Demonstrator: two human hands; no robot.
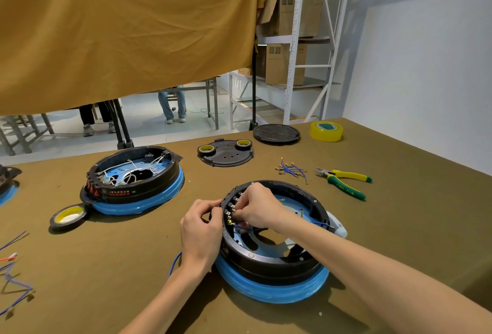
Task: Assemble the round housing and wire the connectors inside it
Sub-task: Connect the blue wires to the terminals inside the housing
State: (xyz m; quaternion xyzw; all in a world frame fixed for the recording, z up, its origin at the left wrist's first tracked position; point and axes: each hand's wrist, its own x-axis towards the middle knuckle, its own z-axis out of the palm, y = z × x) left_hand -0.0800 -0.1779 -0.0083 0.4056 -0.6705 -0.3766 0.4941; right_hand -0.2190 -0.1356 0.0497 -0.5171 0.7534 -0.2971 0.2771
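Round black housing (277, 251) sits on a blue-wrapped base (271, 288), near centre of the olive-covered table (399, 200). Left hand (202, 230) is outside the housing's left wall, fingers curled & gripping the rim by the row of connectors (230, 212). Right hand (257, 207) reaches over the rim into the housing, fingertips pinched at the connectors w/ a blue wire (246, 228) running from under them; can't tell exactly which terminal it touches. Another blue wire end (323, 224) lies at the right inner wall.

2nd housing (135, 176), w/ white wires inside, stands to the left on its own blue base. Tape roll (69, 215) lies just in front of it. Black cover plate (225, 152) w/ two small tape rolls on it is further back; round black lid (276, 133) & yellow tape roll (326, 131) near the far edge. Bundle of short blue wires (291, 170) lies beside green-yellow cutters (343, 182), right of centre. More loose wires (13, 277) at the left edge.
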